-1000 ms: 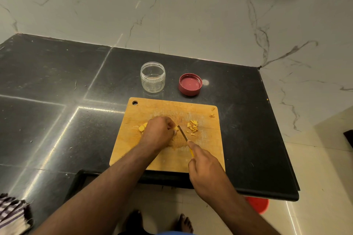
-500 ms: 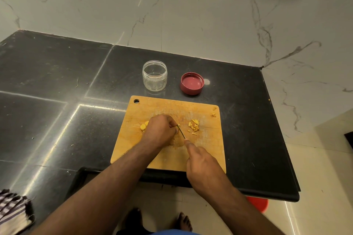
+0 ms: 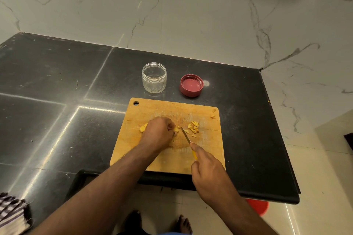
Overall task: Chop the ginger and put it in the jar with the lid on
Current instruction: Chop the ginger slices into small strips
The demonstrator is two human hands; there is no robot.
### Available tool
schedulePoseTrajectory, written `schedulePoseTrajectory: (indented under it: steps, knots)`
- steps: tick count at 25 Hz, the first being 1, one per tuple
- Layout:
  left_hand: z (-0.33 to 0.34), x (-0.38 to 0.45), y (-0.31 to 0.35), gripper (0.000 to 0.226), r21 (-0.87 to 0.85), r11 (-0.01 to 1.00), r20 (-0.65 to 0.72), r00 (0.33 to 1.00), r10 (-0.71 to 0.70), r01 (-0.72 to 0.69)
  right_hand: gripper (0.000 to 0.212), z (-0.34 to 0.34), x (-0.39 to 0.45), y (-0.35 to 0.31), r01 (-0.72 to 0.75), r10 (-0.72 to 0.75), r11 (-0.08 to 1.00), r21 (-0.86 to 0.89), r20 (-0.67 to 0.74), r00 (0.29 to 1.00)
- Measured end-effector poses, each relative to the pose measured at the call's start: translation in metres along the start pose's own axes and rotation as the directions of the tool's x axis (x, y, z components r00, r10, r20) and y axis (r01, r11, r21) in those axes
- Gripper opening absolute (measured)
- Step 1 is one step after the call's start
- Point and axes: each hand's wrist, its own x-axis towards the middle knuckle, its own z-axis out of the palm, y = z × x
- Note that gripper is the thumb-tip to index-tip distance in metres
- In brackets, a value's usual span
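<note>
Ginger (image 3: 142, 129), knobbly and yellow, sits on one scuffed wooden cutting board (image 3: 162, 160), clasped under the curled left hand (image 3: 158, 134). The right hand (image 3: 207, 168) grasps one yellow-handled knife (image 3: 186, 136), its blade beside a small heap of chopped pieces (image 3: 193, 129). Behind the board stand one clear round jar (image 3: 154, 78), unlabelled, and one red lid (image 3: 191, 85), upturned, on the black stone counter (image 3: 57, 82).

Left hand (image 3: 157, 133) hides most of the ginger (image 3: 142, 128)

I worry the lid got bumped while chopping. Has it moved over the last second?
No. The red lid sits just right of the jar, beyond the cutting board, as before.
</note>
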Motion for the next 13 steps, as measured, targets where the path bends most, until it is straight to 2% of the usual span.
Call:
schedulePoseTrajectory:
  steps: [13]
  knots:
    - [-0.002,0.003,0.002,0.023,0.000,1.000,0.023,1.000,0.010,-0.010,0.050,0.008,0.025,-0.002,0.053,-0.049,0.996,-0.072,0.051,0.998]
